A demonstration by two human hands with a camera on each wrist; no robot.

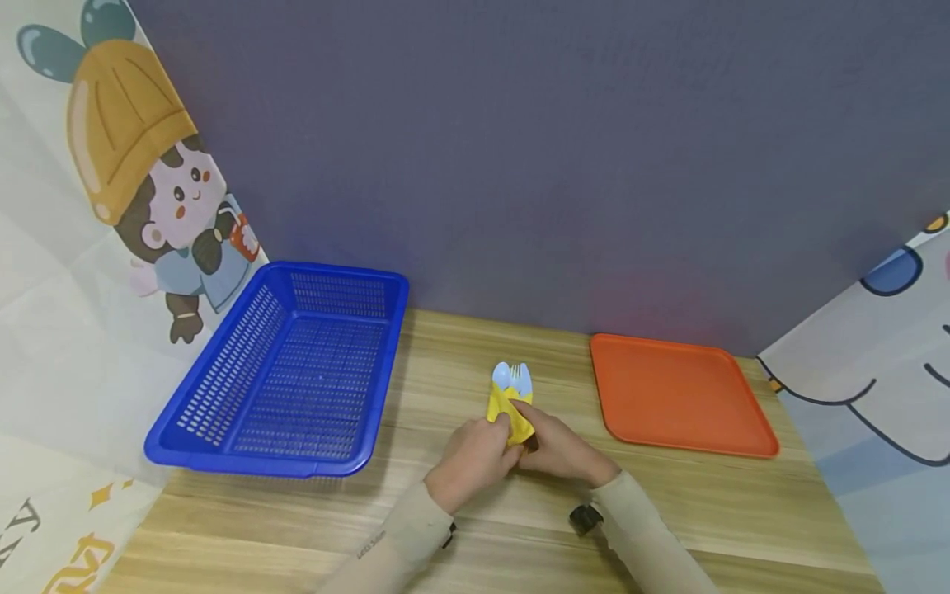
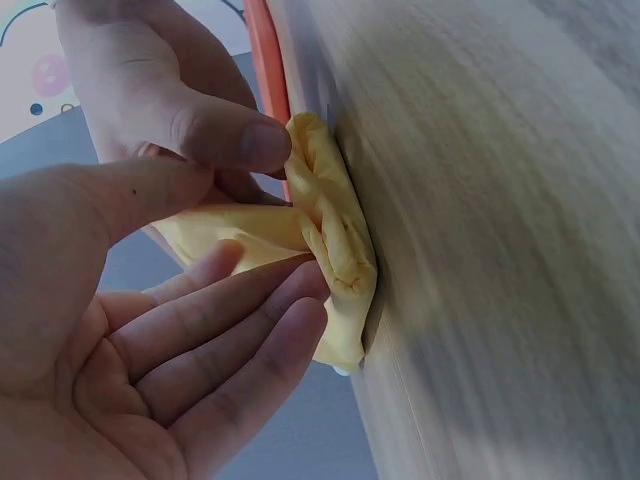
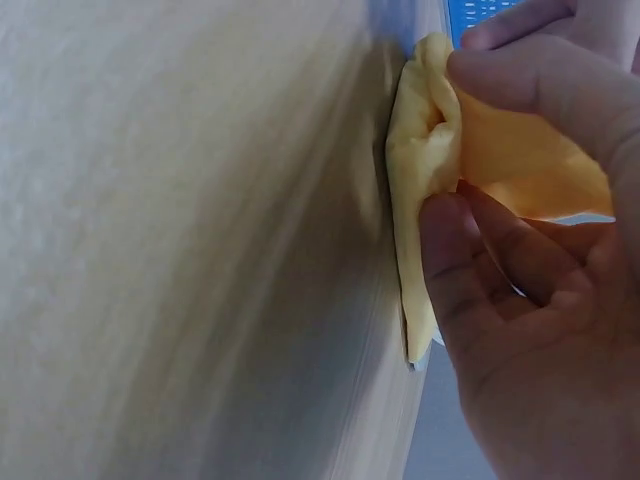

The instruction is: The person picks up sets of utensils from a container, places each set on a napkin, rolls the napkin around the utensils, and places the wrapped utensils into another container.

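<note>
On the wooden table, a yellow cloth napkin (image 1: pixel 512 417) is folded about a pale blue spoon (image 1: pixel 501 375), fork (image 1: pixel 515 378) and knife (image 1: pixel 525 381), whose upper ends stick out of the cloth away from me. My left hand (image 1: pixel 478 454) grips the cloth from the left, with a loose flap between thumb and fingers in the left wrist view. From the other side my right hand (image 1: pixel 557 445) holds it, its thumb pressed on the rolled fold. The cutlery's lower parts are hidden in the napkin (image 3: pixel 415 170). A small dark brown patch shows beside the right fingers.
To the left stands a blue perforated plastic basket (image 1: pixel 386 388), against the printed side wall. An orange tray (image 1: pixel 683 396) lies flat at the right. Behind the table rises a grey panel (image 1: pixel 505 165). Bare wood (image 1: pixel 512 528) lies between my forearms.
</note>
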